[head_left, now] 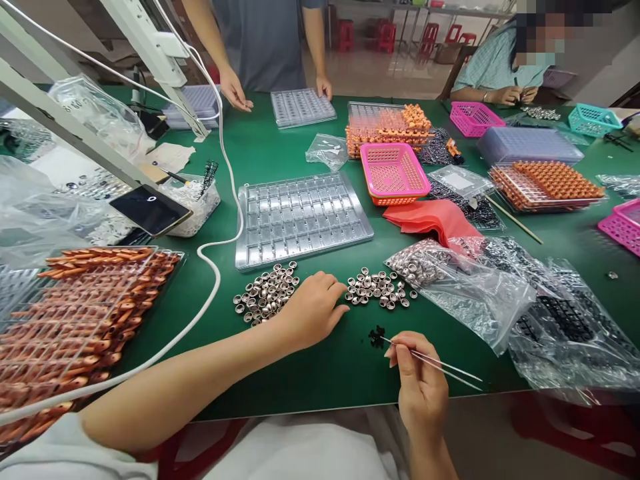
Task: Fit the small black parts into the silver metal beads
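pinching tweezers [440, 365] near table edge [350, 400], right hand [420, 390] grip closed; left hand [310, 310] grip loose, empty, between ring piles [265, 293].

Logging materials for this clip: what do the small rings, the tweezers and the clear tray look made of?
Small rings: likely metal, shiny silver glints.
Tweezers in the right hand: probably steel, thin bright prongs.
Clear tray: seemingly moulded plastic, translucent and glossy.

The small black parts [377, 335] by the tweezers [434, 363] are too tiny to identify.
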Motion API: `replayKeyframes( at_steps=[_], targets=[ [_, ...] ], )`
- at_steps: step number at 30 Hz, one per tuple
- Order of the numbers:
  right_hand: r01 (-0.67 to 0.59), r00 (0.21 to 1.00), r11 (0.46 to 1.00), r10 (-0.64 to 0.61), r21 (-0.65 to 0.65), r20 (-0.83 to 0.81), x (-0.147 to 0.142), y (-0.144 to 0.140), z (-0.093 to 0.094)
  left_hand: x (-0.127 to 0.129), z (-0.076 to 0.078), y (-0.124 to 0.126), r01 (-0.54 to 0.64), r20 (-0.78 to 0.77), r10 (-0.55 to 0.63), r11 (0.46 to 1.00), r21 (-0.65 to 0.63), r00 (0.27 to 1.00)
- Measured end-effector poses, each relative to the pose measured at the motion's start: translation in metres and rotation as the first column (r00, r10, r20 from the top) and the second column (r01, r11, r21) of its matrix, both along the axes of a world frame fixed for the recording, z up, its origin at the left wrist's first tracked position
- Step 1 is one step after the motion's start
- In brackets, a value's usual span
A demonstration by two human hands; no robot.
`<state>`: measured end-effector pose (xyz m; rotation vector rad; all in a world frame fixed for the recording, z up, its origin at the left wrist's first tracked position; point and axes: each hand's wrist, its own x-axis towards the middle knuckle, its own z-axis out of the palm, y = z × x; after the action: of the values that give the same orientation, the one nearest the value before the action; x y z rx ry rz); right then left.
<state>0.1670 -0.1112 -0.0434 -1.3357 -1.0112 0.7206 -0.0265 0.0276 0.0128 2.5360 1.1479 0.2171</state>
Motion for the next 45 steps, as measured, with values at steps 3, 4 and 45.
replayKeyframes(
  at_steps=[3, 4, 45],
  targets=[
    [0.02, 0.997, 0.997, -0.025, -0.073, -0.07, -0.002, -0.002, 0.002, 0.009, -0.012, 0.012, -0.019, 0.045, 0.021, 0.998, -0.055, 0.999],
    [0.021, 0.995, 0.995, -0.03, -0.094, -0.099, -0.003, -0.003, 0.003, 0.01, -0.015, 0.014, -0.021, 0.053, 0.025, 0.998, -0.06, 0.998],
    [0.107, 0.987, 0.969, -0.131, -0.223, -0.094, 0.032, -0.005, 0.019, 0.011, -0.035, -0.018, 0.212, 0.549, -0.074, 0.958, -0.193, 0.832]
  ],
)
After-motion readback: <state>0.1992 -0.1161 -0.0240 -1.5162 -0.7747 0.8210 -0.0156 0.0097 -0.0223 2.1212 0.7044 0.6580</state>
